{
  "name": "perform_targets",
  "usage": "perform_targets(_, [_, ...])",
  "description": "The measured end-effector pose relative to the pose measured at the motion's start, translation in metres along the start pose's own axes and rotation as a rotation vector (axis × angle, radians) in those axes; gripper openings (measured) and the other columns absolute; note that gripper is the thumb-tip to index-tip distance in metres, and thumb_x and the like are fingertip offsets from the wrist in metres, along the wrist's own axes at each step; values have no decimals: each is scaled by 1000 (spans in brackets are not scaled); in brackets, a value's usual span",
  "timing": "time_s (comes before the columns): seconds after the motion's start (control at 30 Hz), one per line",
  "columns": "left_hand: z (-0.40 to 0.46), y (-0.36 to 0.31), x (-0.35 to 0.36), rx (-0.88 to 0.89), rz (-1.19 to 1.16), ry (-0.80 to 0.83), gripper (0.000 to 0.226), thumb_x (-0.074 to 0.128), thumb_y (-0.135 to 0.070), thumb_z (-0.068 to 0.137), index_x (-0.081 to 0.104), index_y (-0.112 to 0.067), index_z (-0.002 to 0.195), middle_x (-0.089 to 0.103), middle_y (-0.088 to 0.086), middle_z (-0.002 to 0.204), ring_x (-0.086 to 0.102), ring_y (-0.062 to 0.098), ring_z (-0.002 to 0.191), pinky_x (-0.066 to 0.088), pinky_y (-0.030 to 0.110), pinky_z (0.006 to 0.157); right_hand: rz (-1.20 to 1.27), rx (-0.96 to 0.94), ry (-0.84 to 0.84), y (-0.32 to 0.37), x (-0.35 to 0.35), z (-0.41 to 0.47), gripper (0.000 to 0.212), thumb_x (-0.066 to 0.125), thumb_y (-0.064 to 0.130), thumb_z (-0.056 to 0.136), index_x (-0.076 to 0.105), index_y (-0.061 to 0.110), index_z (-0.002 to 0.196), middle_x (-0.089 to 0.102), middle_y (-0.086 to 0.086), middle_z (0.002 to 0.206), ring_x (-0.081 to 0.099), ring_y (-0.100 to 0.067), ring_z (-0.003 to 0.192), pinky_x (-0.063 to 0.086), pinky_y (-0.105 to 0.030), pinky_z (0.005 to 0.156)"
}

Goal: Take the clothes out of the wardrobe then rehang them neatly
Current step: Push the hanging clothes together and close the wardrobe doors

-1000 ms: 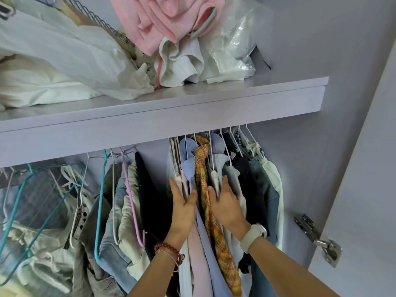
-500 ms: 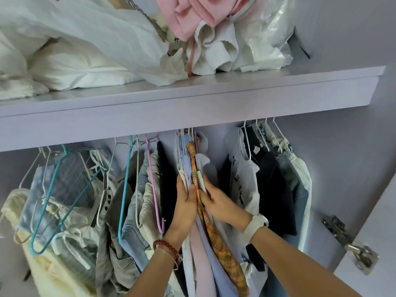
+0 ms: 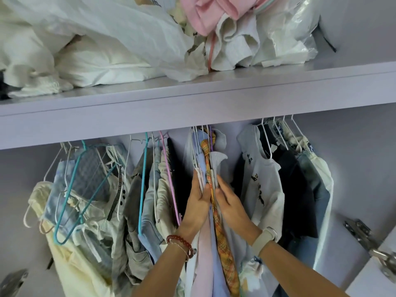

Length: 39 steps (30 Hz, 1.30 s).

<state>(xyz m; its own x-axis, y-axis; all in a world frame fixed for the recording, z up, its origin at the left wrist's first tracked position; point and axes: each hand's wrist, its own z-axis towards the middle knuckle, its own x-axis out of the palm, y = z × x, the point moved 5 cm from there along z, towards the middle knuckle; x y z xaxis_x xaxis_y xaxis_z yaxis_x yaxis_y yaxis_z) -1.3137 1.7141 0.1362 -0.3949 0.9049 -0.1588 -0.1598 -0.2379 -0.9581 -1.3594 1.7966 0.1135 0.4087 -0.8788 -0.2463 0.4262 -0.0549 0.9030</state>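
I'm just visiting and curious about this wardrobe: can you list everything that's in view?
Shelf: one, lilac, across the top.
Bedding and bags: a heap, white, on the shelf at left.
Pink garment: one, on the shelf pile.
Plastic bag: one, clear, shelf right.
Teal hanger: one, left group.
Pink hanger: one, centre-left.
Plaid tie: one, orange, in the middle bundle.
White printed top: one, right group.
Dark garment: one, right.
Door hinges: two, metal, lower corners.
Left hand, red bead bracelet: grips the bundle.
Right hand, pale watch: grips the bundle.
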Motion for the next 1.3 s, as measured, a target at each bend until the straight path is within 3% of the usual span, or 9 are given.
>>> perform_targets(0.13, [-3, -5, -3, 77, 206, -104, 53, 39, -19, 98, 17, -13, 146, 19, 2, 152, 16, 8, 140, 13, 23, 115, -119, -26, -71, 3, -16, -9, 41, 40, 6, 95, 39, 16, 136, 44, 9, 131, 42, 3, 122, 31, -13, 104])
perform_targets(0.37, [8, -32, 30, 163, 767, -230, 77, 53, -46, 86, 14, -20, 147, 0, 8, 156, -3, 27, 142, 8, 48, 114, -709, -281, -569, 45, -120, -24, 37, 43, 19, 85, 60, 3, 114, 58, -14, 116, 48, -25, 114, 38, -36, 101])
perform_targets(0.43, [14, -29, 42, 118, 975, -185, 80, 47, -59, 84, 10, -24, 147, -8, 9, 155, -9, 32, 141, 11, 49, 112, -923, -96, -645, 44, -152, -18, 54, 45, 41, 83, 53, 6, 123, 52, -17, 127, 40, -36, 124, 32, -52, 104])
perform_targets(0.53, [18, -23, 56, 104, 1137, -146, 80, 44, -59, 85, 6, -27, 147, -14, 12, 154, -14, 39, 139, 11, 50, 113, -1048, 360, -430, 19, -179, -3, 85, 43, 69, 79, 19, 21, 144, 15, -12, 153, 5, -36, 140, 10, -54, 111])
perform_targets(0.67, [19, -18, 59, 113, 1205, -130, 75, 45, -48, 88, 5, -25, 148, -17, 13, 154, -15, 41, 139, 8, 50, 115, -1052, 482, -253, 9, -178, 20, 94, 34, 81, 72, -4, 34, 144, -5, -7, 155, 7, -39, 139, 20, -56, 105])
perform_targets(0.77, [17, -17, 54, 131, 1193, -137, 72, 45, -43, 90, 8, -21, 148, -15, 13, 154, -14, 39, 140, 6, 48, 114, -1089, 487, -233, 12, -165, 32, 90, 42, 66, 80, -8, 30, 144, -6, -11, 155, 24, -41, 131, 32, -51, 98])
perform_targets(0.93, [16, -16, 44, 157, 1164, -150, 67, 44, -35, 91, 11, -19, 148, -14, 12, 155, -12, 37, 141, 5, 46, 114, -1156, 363, -268, 13, -159, 36, 69, 36, 34, 96, -7, 13, 146, 38, -20, 130, 56, -37, 101, 45, -40, 72])
perform_targets(1.13, [16, -17, 43, 168, 1157, -155, 67, 43, -33, 92, 10, -18, 148, -13, 13, 155, -10, 37, 141, 6, 46, 115, -1434, 284, -147, 11, -183, 34, 72, 33, 6, 94, -9, 36, 144, 42, -18, 117, 61, -35, 83, 40, -37, 62])
perform_targets(1.3, [17, -15, 45, 171, 1166, -153, 68, 44, -33, 91, 9, -17, 148, -12, 13, 155, -10, 37, 141, 5, 48, 114, -1465, 346, -199, 5, -209, 32, 70, 35, 4, 92, -1, 31, 146, 41, -19, 124, 62, -37, 86, 44, -38, 64])
